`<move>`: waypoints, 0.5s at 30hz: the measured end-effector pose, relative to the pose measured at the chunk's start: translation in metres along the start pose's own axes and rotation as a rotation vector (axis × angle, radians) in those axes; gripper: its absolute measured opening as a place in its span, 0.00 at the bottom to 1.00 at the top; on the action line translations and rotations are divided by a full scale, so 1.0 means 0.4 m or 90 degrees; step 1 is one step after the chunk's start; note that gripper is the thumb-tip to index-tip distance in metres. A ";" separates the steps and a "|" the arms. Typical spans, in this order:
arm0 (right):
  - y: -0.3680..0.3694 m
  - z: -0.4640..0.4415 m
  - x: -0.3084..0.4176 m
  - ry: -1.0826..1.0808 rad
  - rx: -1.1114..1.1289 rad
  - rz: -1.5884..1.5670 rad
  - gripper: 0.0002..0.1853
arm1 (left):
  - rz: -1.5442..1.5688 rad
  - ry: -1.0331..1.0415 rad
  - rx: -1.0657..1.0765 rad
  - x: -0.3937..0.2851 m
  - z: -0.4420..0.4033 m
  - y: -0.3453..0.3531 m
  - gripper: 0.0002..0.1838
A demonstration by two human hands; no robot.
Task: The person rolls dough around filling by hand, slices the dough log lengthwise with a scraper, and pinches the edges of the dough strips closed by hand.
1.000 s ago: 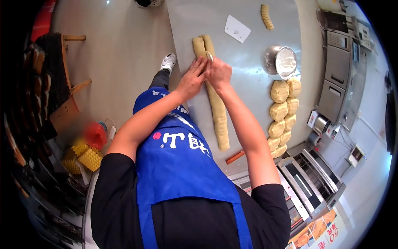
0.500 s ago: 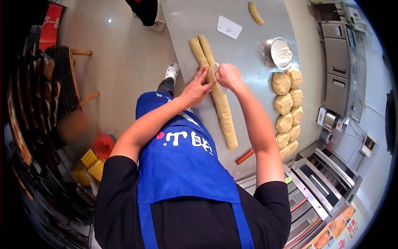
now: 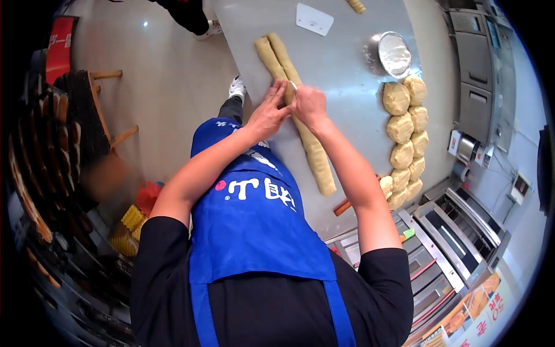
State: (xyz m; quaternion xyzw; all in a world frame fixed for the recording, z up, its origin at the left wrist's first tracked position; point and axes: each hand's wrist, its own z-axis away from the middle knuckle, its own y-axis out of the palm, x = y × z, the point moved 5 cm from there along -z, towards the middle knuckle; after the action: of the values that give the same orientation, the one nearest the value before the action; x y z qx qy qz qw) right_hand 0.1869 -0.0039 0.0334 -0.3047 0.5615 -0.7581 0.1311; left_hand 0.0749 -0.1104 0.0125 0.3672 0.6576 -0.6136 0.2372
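A long pale dough log (image 3: 317,157) lies along the metal table (image 3: 355,92), running from far left toward its near edge. Its far part shows a lengthwise groove between two strips. My left hand (image 3: 267,115) rests on the log's left side, fingers stretched out over the dough. Closed in a fist, my right hand (image 3: 309,106) grips a white dough scraper (image 3: 293,85) at the log's middle, right beside my left fingertips. Only a sliver of the scraper shows; my right hand covers the rest, so I cannot tell how deep it sits in the dough.
Round dough pieces (image 3: 400,128) stand in two rows along the right edge, below a metal bowl of flour (image 3: 395,55). A white card-like scraper (image 3: 314,19) and a ridged dough piece (image 3: 356,6) lie farther back. A brown wooden stick (image 3: 342,208) is near. Another person's leg (image 3: 188,14) shows.
My right hand has moved left onto the dough log, up against my left hand, and the scraper has turned mostly out of sight. The view has shifted slightly.
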 end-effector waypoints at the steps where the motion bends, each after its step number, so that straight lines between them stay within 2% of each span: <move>1: 0.012 0.008 -0.001 0.002 -0.050 -0.011 0.11 | -0.004 -0.008 -0.001 0.007 -0.002 -0.001 0.19; 2: 0.021 0.021 -0.005 0.008 -0.100 -0.023 0.11 | 0.002 0.002 -0.009 0.003 -0.001 0.000 0.18; 7: -0.014 0.015 -0.001 0.006 -0.117 -0.007 0.10 | 0.004 0.038 -0.018 -0.010 -0.006 -0.010 0.18; 9: -0.014 -0.005 -0.012 0.034 -0.009 -0.001 0.12 | -0.023 0.014 -0.018 -0.020 -0.001 -0.005 0.19; 10: -0.023 -0.022 -0.020 0.033 -0.017 -0.006 0.12 | -0.030 0.018 -0.017 -0.039 0.009 0.000 0.19; 12: -0.020 -0.072 -0.037 0.023 0.089 0.028 0.10 | 0.008 -0.017 0.010 -0.071 0.034 0.026 0.25; 15: -0.092 -0.068 -0.002 -0.012 0.142 0.085 0.11 | 0.000 -0.023 0.040 -0.107 0.082 0.093 0.26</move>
State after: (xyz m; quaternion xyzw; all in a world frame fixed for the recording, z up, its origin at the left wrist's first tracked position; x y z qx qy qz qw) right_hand 0.1760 0.0299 0.0625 -0.2573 0.4912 -0.8027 0.2198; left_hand 0.1255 -0.1517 0.0170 0.3629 0.6334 -0.6409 0.2373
